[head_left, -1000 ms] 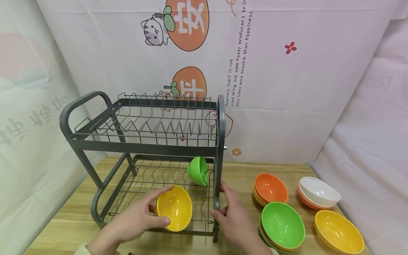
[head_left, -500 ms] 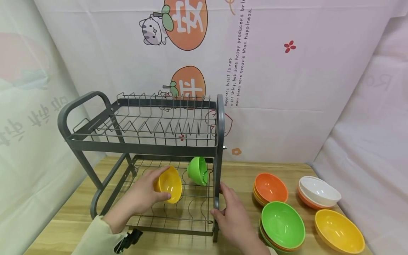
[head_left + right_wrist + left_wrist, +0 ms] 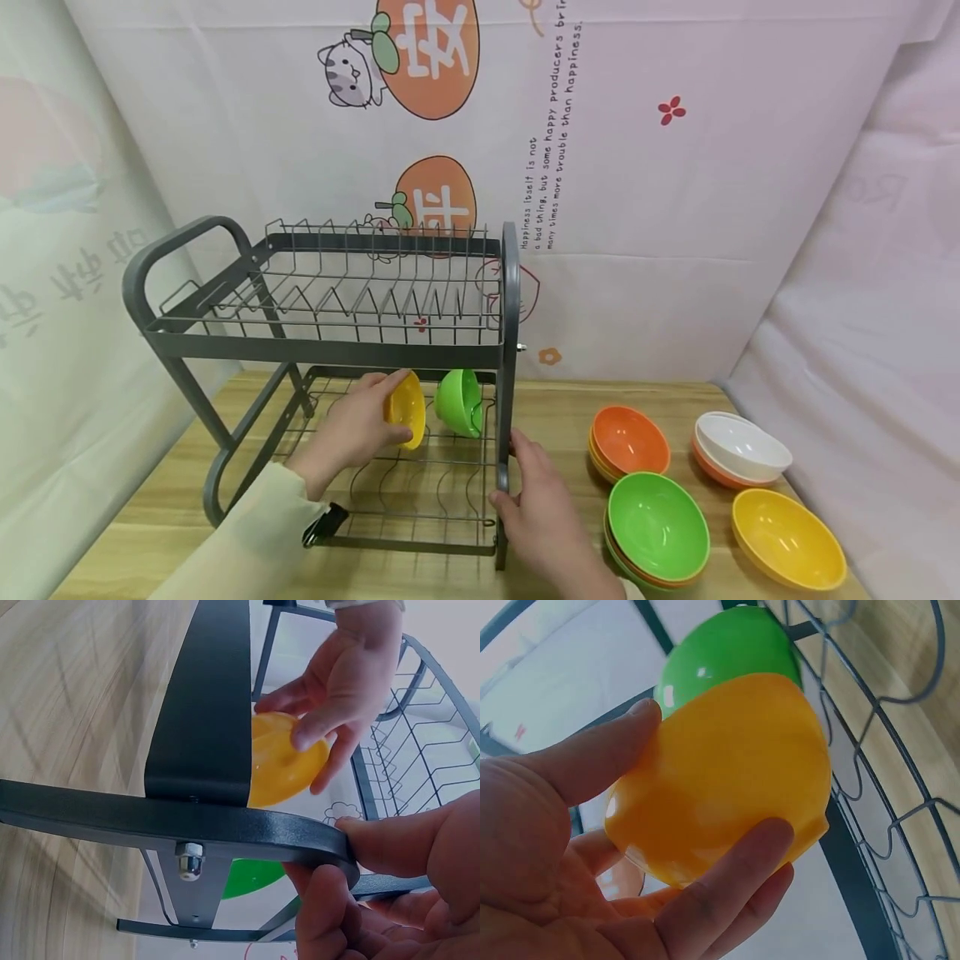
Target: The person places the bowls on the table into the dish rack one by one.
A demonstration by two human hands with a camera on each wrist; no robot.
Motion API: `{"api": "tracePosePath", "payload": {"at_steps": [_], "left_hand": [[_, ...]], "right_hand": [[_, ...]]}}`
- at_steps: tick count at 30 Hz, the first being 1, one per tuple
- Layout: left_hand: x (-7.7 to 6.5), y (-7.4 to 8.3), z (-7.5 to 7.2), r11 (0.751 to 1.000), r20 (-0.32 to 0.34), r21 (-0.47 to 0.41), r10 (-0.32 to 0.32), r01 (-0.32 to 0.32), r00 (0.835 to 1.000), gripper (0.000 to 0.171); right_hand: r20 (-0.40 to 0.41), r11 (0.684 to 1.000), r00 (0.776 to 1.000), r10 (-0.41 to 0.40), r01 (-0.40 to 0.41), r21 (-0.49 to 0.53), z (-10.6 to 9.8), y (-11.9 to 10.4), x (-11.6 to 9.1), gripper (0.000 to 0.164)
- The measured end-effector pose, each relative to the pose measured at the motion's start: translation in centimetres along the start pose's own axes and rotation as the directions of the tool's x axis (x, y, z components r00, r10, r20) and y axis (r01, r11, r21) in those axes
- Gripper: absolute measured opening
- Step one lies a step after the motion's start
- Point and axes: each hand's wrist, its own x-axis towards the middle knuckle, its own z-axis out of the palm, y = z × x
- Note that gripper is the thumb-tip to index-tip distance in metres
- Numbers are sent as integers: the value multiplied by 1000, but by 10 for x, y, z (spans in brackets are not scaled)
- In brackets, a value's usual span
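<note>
My left hand (image 3: 358,429) grips a yellow bowl (image 3: 408,410) by its sides, thumb toward me and fingers over the far side. The bowl is tipped on edge inside the lower tier of a dark grey dish rack (image 3: 322,354), just left of a green bowl (image 3: 458,403) that leans there on edge. In the left wrist view the yellow bowl (image 3: 727,772) overlaps the green bowl (image 3: 735,656), close to the wire shelf (image 3: 889,761). My right hand (image 3: 543,508) holds the rack's right front post, thumb and fingers wrapped around the grey tube (image 3: 285,840).
Right of the rack on the wooden table (image 3: 562,417) stand stacked bowls: an orange bowl (image 3: 633,440) on yellow, a green bowl (image 3: 658,527) on others, a white bowl (image 3: 742,447) on orange. A yellow bowl (image 3: 789,540) is at front right. The rack's upper tier (image 3: 337,312) overhangs the left hand.
My left hand has carried the yellow bowl from the rack's front back into the lower tier, up beside the green bowl, turning it more on edge. The right hand stays on the post.
</note>
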Motion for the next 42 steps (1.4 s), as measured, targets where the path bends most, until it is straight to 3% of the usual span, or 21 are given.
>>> {"api": "tracePosePath", "payload": {"at_steps": [4, 9, 17, 29, 34, 42], "left_hand": [[12, 4, 5, 998, 20, 60, -3, 2, 1000, 87], [23, 4, 10, 998, 49, 63, 15, -18, 999, 85], [32, 4, 15, 995, 29, 79, 65, -67, 997, 81], [44, 17, 25, 989, 98, 107, 95, -106, 991, 81], [46, 17, 31, 982, 103, 116, 138, -150, 985, 80], [44, 17, 33, 983, 84, 115, 137, -146, 987, 85]], "right_hand": [[3, 1000, 1000, 0, 0, -3, 0, 1, 0, 74], [1, 1000, 1000, -3, 3, -4, 1, 1, 0, 74], [-2, 1000, 1000, -8, 8, -10, 3, 2, 1, 74], [-10, 1000, 1000, 4, -4, -19, 5, 0, 0, 74], [-16, 999, 1000, 0, -1, -39, 5, 0, 0, 74], [-22, 998, 1000, -3, 2, -61, 6, 0, -1, 77]]}}
